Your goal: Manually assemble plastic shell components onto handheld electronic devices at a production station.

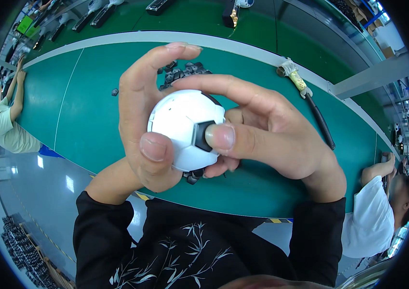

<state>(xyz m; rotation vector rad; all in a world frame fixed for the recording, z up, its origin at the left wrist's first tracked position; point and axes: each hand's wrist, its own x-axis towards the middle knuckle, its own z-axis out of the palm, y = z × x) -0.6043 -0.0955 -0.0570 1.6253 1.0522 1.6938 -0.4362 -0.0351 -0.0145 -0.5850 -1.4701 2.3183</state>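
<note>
Green table [93, 96] stretching below. Right hand [281, 130] gripping from right, left hand [134, 111] cupping from left; white ball [178, 115] sitting between them, above table. Pile of black parts [185, 73] lying beyond ball. Right thumb touching ball's black patch [201, 135].

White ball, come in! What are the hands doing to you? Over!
Left hand, right hand holding white ball. Right thumb on black patch. Hands hiding some edges. Dark pieces on table.
</note>
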